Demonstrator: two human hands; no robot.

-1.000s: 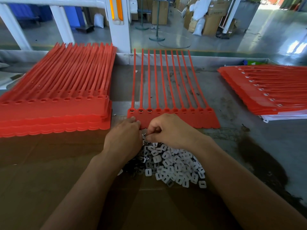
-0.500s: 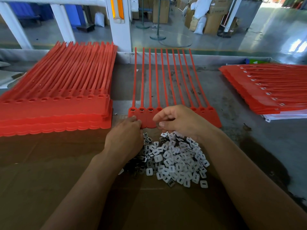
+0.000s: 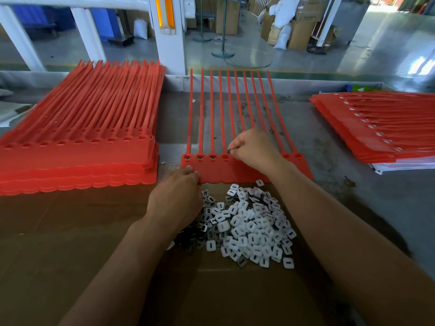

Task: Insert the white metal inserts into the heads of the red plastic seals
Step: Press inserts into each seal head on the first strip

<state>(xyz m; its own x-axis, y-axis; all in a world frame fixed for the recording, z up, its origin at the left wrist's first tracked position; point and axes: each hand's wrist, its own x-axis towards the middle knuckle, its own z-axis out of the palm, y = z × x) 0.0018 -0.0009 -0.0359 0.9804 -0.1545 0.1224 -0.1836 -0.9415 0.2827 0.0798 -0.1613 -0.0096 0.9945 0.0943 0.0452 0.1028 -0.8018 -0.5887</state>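
A tall stack of red seals [image 3: 77,156] lies at the far left of the table [image 3: 341,184], their heads empty.

Just right of it, the person's left hand [image 3: 176,198] has not moved. Its fingertips rest on the near left corner of a single strip of ten joined seals [image 3: 211,171], steadying it. I cannot tell whether the thumb is tucked under the edge to pinch it.

The strip lies flat in the middle, tails pointing away. Its three leftmost heads already hold inserts. The fourth head [image 3: 225,156] looks empty.

The right hand [image 3: 254,149] is what has changed. A second ago it was down in the pile, picking. Now it has lifted away and travelled up to the row of heads. Thumb and forefinger are pressed together on a small dark insert [image 3: 230,151], held just beside the fourth head. The hand covers the next few heads, so their state is hidden.

Below the strip, the loose pile of white inserts [image 3: 249,227] sits on brown cardboard [image 3: 70,243], now fully uncovered.

At the far right lies another stack of seals [image 3: 376,128], these showing white in their heads.

My reading: the pick is done and the fourth insertion is about to happen. Most of this strip is left to fill.
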